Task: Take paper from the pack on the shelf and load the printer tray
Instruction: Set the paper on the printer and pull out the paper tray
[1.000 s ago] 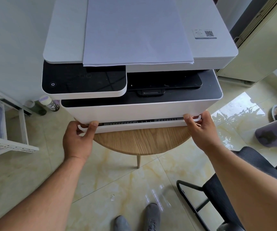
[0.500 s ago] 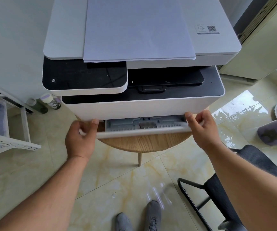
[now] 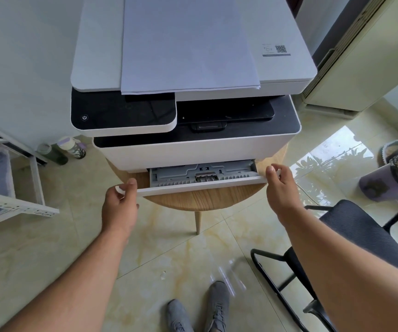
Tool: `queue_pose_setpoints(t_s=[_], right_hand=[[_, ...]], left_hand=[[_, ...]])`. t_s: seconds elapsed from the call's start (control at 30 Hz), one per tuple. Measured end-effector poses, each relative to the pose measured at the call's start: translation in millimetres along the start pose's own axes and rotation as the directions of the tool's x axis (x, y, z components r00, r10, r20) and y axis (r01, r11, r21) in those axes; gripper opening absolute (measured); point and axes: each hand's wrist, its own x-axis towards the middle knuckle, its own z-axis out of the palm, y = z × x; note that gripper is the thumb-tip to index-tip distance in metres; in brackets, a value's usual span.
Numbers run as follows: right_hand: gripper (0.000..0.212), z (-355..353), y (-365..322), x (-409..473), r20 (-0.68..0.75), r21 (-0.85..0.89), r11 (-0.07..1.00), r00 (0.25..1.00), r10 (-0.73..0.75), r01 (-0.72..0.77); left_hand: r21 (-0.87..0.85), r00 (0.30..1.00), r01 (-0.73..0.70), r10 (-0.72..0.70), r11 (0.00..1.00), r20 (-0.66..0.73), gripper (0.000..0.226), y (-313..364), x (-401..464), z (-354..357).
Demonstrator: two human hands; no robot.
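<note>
Both hands, left hand [image 3: 118, 204] and right hand [image 3: 280, 188], pinch the tray front [image 3: 200, 185] at its ends, seemingly to slide it out level, freeing room for the paper stack [image 3: 188, 44].

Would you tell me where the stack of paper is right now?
In the head view, the stack of paper lies on the printer's lid, left of the QR sticker, above the dark control panel.
</note>
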Motion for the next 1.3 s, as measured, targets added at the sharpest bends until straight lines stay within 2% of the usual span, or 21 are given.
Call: queue_pose_setpoints(t_s=[0.2,0.37,0.5,0.63,1.07,1.2,1.3], right_hand=[[0.039,-5.4,-1.6,-7.4,0.015,-0.006,0.998,0.997,0.069,-0.069],[0.041,-8.2,3.5,-14.7,0.023,-0.007,0.994,0.994,0.111,-0.111],[0.040,-11.0,9.0,-24.3,0.016,-0.006,0.992,0.992,0.126,-0.126],[0.041,-13.4,15.7,-37.6,0.005,-0.006,0.988,0.988,0.152,-0.152],[0.037,-33.5,42.5,-95.2,-0.001,-0.041,0.978,0.979,0.203,-0.203],[0.034,-39.2,57.1,-107.8,0.031,-0.046,0.975,0.976,0.218,-0.216],[0.033,-44.3,64.0,-117.2,0.038,-0.042,0.974,0.973,0.226,-0.224]], left_hand=[[-0.019,0.999,0.023,-0.022,1.000,0.037,0.039,-7.8,-0.2,-4.6],[-0.034,0.998,0.033,-0.031,0.999,0.049,0.064,-17.5,-6.2,-7.0],[-0.002,0.997,0.050,-0.050,0.999,0.059,0.064,-24.9,-10.6,-12.3],[0.028,0.993,0.068,-0.071,0.997,0.094,0.080,-36.3,-17.6,-21.6],[0.155,0.986,0.052,-0.075,0.987,0.149,0.085,-75.0,-75.4,-46.8],[0.202,0.985,0.057,-0.088,0.978,0.146,0.064,-87.3,-90.4,-52.5],[0.227,0.983,0.064,-0.101,0.972,0.152,0.060,-93.9,-100.5,-56.4]])
